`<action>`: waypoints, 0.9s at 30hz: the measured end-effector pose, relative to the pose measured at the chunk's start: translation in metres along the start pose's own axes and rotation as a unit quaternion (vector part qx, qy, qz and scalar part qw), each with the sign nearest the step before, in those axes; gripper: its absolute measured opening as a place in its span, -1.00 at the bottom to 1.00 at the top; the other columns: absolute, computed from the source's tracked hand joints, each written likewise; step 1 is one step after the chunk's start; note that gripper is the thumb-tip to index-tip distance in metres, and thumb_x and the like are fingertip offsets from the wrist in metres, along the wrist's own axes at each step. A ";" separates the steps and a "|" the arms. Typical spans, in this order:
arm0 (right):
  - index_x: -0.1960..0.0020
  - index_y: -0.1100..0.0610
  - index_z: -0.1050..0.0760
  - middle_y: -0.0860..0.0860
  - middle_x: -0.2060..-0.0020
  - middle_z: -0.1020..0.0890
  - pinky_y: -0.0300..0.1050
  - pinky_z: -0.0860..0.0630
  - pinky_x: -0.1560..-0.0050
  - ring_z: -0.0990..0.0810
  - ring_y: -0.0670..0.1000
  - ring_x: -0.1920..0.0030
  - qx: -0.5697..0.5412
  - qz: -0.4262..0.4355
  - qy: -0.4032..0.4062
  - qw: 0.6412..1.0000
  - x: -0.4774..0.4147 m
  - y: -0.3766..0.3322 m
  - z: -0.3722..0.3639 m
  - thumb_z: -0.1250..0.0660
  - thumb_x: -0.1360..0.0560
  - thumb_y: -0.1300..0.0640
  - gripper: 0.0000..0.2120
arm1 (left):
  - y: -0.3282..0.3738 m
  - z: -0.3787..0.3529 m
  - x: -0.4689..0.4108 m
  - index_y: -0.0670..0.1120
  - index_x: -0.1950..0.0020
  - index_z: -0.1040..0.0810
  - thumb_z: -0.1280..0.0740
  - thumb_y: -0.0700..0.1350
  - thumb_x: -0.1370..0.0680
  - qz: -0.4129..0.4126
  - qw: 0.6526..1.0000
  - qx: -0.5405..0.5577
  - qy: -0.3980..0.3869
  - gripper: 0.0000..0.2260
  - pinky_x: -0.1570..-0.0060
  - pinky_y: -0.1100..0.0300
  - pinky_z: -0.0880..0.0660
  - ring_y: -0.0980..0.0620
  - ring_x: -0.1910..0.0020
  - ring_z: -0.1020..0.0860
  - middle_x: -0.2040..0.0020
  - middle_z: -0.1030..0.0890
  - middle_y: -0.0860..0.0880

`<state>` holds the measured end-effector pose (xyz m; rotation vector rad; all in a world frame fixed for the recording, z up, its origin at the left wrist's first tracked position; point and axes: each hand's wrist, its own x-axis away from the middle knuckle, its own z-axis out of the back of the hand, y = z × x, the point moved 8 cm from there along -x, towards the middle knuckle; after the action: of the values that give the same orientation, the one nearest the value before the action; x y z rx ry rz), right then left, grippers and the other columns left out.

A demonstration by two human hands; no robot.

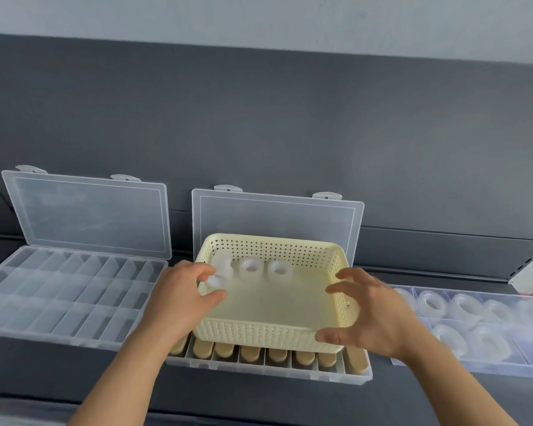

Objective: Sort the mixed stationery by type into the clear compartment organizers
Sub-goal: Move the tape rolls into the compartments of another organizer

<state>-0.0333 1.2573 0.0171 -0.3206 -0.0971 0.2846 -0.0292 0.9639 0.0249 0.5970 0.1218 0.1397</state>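
A cream perforated basket (277, 330) sits on top of the middle clear organizer (290, 368), whose front compartments hold tan wooden pieces (250, 353). Several clear tape rolls (251, 267) lie at the basket's back left. My left hand (176, 298) reaches over the basket's left rim, thumb and forefinger curled round one clear tape roll (214, 281). My right hand (373, 315) hovers at the basket's right rim with fingers spread, holding nothing. The left organizer (59, 290) has its lid up and shows bare compartments. The right organizer (490, 361) holds several tape rolls (433, 304).
All three organizers stand on a dark grey shelf against a dark back panel (259, 133). The two raised lids (90, 210) lean back against that panel. A shelf bracket with slots (530, 262) stands at the far right.
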 end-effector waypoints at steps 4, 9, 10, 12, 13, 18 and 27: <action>-0.34 -0.23 -0.38 -0.24 -0.38 -0.32 -0.08 -0.20 -0.40 -0.23 -0.09 -0.39 0.032 0.004 0.018 0.999 -0.008 -0.008 0.009 -0.07 0.01 -0.69 0.02 | 0.003 0.004 -0.006 0.04 -0.25 -0.54 -0.44 0.06 -0.45 -0.020 0.997 -0.075 0.026 -0.61 -0.06 0.19 -0.36 0.04 -0.19 -0.39 -0.14 -0.55 0.09; -0.24 -0.08 -0.52 -0.18 -0.23 -0.52 -0.24 -0.39 -0.21 -0.44 -0.13 -0.22 -0.029 0.044 0.078 0.996 -0.039 -0.030 0.014 -0.36 -0.39 -0.27 -0.51 | 0.019 -0.006 -0.028 -0.01 -0.33 -0.49 -0.40 -0.09 -0.50 -0.067 0.995 -0.074 -0.011 -0.60 -0.23 0.14 -0.39 0.04 -0.26 -0.42 -0.30 -0.46 0.06; -0.24 -0.06 -0.51 -0.17 -0.22 -0.53 -0.26 -0.42 -0.19 -0.47 -0.13 -0.18 -0.055 0.046 0.065 0.995 -0.049 -0.035 0.008 -0.38 -0.43 -0.16 -0.59 | 0.021 -0.012 -0.034 -0.02 -0.33 -0.49 -0.39 -0.12 -0.51 -0.077 0.993 -0.085 -0.033 -0.62 -0.22 0.14 -0.40 0.03 -0.24 -0.44 -0.31 -0.45 0.05; -0.26 -0.04 -0.50 -0.14 -0.24 -0.53 -0.22 -0.44 -0.21 -0.50 -0.10 -0.18 -0.072 0.047 0.030 0.996 -0.070 -0.044 -0.007 -0.39 -0.47 -0.06 -0.62 | 0.024 -0.025 -0.042 -0.04 -0.30 -0.52 -0.36 -0.16 -0.51 -0.097 0.985 -0.124 -0.069 -0.65 -0.20 0.15 -0.40 0.02 -0.23 -0.46 -0.29 -0.47 0.04; -0.28 -0.03 -0.48 -0.12 -0.26 -0.52 -0.20 -0.43 -0.22 -0.50 -0.08 -0.20 -0.066 0.043 0.011 0.997 -0.080 -0.046 -0.016 -0.39 -0.47 -0.04 -0.61 | 0.025 -0.031 -0.045 -0.03 -0.29 -0.52 -0.35 -0.17 -0.51 -0.107 0.981 -0.144 -0.080 -0.66 -0.18 0.17 -0.40 0.02 -0.23 -0.45 -0.27 -0.48 0.04; -0.40 0.03 -0.36 -0.03 -0.34 -0.42 -0.09 -0.44 -0.22 -0.49 0.04 -0.22 0.010 0.023 -0.061 0.998 -0.106 -0.047 -0.047 -0.35 -0.50 -0.03 -0.50 | 0.021 -0.039 -0.054 0.02 -0.20 -0.57 -0.35 -0.17 -0.51 -0.119 0.972 -0.182 -0.085 -0.73 -0.06 0.19 -0.40 0.03 -0.15 -0.46 -0.13 -0.55 0.05; -0.34 0.04 -0.42 -0.06 -0.11 -0.42 -0.15 -0.46 -0.02 -0.49 -0.03 0.02 -0.065 0.014 -0.079 0.995 -0.102 -0.044 -0.043 -0.47 -0.38 -0.06 -0.43 | 0.022 -0.032 -0.047 0.09 -0.18 -0.56 -0.29 -0.08 -0.58 -0.053 0.994 0.054 -0.078 -0.80 -0.03 0.15 -0.53 0.11 0.01 -0.55 -0.08 -0.52 0.09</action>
<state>-0.1135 1.1749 -0.0148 -0.4281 -0.2677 0.3317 -0.0824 0.9920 0.0149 0.7064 0.0096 -0.0169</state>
